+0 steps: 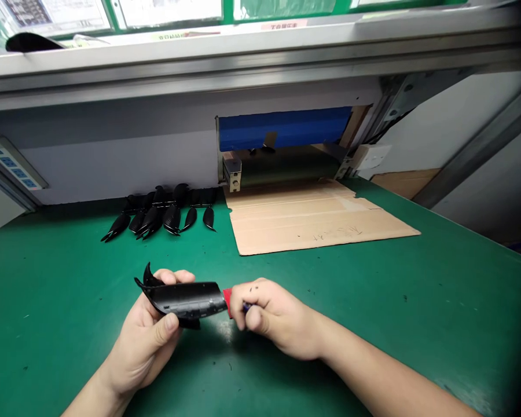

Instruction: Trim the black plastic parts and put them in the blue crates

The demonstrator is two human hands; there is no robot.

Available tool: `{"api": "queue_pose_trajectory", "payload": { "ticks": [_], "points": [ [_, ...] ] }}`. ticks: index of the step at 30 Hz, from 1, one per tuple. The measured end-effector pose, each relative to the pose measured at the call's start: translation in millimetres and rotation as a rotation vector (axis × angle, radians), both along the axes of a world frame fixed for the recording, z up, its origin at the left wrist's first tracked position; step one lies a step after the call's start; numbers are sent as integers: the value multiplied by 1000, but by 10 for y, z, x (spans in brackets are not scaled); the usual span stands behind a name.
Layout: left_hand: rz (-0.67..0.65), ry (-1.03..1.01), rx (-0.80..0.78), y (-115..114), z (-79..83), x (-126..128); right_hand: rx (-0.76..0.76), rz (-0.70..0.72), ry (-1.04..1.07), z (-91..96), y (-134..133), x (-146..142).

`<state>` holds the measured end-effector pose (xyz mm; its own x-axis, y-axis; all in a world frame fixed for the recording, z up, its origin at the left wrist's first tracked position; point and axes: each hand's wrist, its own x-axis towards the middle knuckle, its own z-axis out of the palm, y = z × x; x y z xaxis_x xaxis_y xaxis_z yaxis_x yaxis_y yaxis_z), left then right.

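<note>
My left hand [145, 336] grips a glossy black moulded plastic part [186, 300], thumb in front and fingers behind. Curved pointed tips stick out at the part's left end, and its broader end faces right. Closed in a fist, my right hand [271, 318] is right beside that end. It holds a small tool [227, 302] with a red piece and a dark blue bit showing; the fingers hide the rest, so its kind is unclear. Whether the red piece touches the black part is hard to see. Both hands are above the green table [321, 278].
Several similar black plastic parts [156, 214] lie in a row at the back left. A cardboard sheet [304, 223] lies before an opening with a blue flap [282, 128]. A metal-edged shelf [243, 75] spans above; a power strip [15, 165] is at left.
</note>
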<state>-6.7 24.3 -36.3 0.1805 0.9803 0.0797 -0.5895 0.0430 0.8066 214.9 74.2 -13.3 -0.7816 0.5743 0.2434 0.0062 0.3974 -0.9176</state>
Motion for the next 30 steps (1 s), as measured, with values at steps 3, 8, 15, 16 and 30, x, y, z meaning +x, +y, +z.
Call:
{"api": "queue_pose_trajectory", "payload": {
  "ticks": [3,8,15,16,30],
  "points": [
    [117,-87,-93,-14,0,67,178,-225,-30,-50,-43,-69],
    [114,-173,-191,-84,43,219,606,-480,-347,-237,-159,-272],
    [165,-201,-176,-126,72,307,758,-626,-499,-250,-190,-332],
    [184,-189,-177,-128,78,314,780,-645,-523,-246,-197,-341],
    [183,-119,-84,-171,121,351,783,-587,-588,-250,-210,-379]
  ]
}}
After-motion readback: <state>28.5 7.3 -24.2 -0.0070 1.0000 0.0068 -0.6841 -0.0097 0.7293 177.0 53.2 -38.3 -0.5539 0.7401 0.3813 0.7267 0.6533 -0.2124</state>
